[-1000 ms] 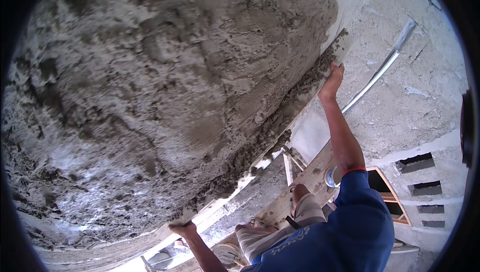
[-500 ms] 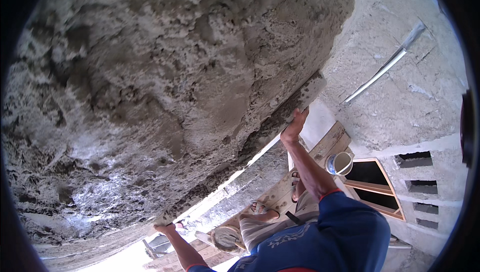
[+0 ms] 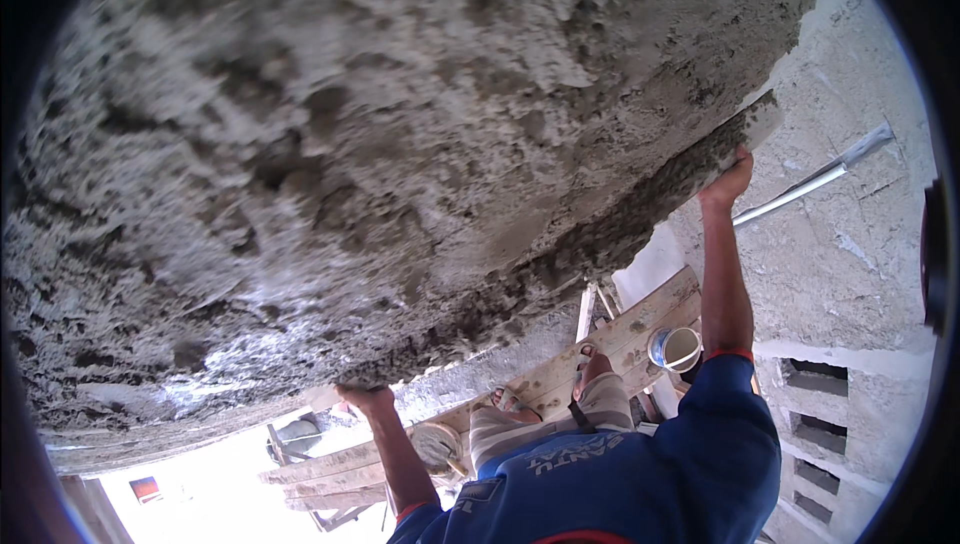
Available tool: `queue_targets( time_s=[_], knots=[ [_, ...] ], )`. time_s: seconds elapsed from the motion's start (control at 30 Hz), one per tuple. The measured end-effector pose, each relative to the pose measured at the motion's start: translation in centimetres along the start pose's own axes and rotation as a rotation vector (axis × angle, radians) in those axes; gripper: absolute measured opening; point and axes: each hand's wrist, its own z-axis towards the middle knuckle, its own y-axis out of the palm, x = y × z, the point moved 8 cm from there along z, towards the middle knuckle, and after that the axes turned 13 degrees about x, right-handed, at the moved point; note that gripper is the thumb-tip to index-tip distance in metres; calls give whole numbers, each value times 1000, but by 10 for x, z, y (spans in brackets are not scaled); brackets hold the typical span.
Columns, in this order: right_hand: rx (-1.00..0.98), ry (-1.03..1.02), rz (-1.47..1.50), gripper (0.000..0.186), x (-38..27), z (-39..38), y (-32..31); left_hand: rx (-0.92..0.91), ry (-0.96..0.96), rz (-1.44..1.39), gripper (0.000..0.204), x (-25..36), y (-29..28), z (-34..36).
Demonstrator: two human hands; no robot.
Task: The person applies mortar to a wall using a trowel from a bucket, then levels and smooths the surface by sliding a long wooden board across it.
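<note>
A long straightedge board (image 3: pixel 762 124), smeared with wet grey mortar, lies along the rough, freshly mortared overhead surface (image 3: pixel 420 114). My right hand (image 3: pixel 727 181) grips the board near its upper right end, with my arm raised. My left hand (image 3: pixel 367 396) is closed on its lower left end. Dark lumps of mortar line the board between my hands.
Below me, my sandalled feet stand on wooden planks (image 3: pixel 653 304). A white bucket (image 3: pixel 674 348) sits by my right foot and a round container (image 3: pixel 437 443) by the left. A rough wall (image 3: pixel 830 264) with a pale pipe (image 3: pixel 795 191) and ventilation openings (image 3: pixel 815 376) is at right.
The board and both hands first shifted down-left, then moved up and to the right in the picture, with my right arm now more upright. The view of the surroundings has shifted too.
</note>
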Motion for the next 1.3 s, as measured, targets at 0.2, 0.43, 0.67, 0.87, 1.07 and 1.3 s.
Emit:
queue_targets(
  time_s=[0.2, 0.43, 0.67, 0.87, 1.07, 1.3],
  knots=[
    [4, -22, -17, 39, 2, -3, -2, 73, 27, -34, 48, 9, 1, -10],
    [57, -25, 6, 36, 58, -105, -15, 50, 45, 113, 43, 79, -53, 67],
    [11, 61, 44, 33, 76, -150, -10, 232, -12, 69, 50, 118, -94, 110],
    [42, 57, 25, 39, 32, -86, 13, 88, 28, 44, 57, 77, -40, 48],
    [-29, 10, -22, 42, -32, -28, 55, -90, 20, 16, 52, 47, 35, -38],
    [-146, 73, -79, 45, -45, -12, 57, -63, 86, -41, 49, 49, 46, -77]
  ],
)
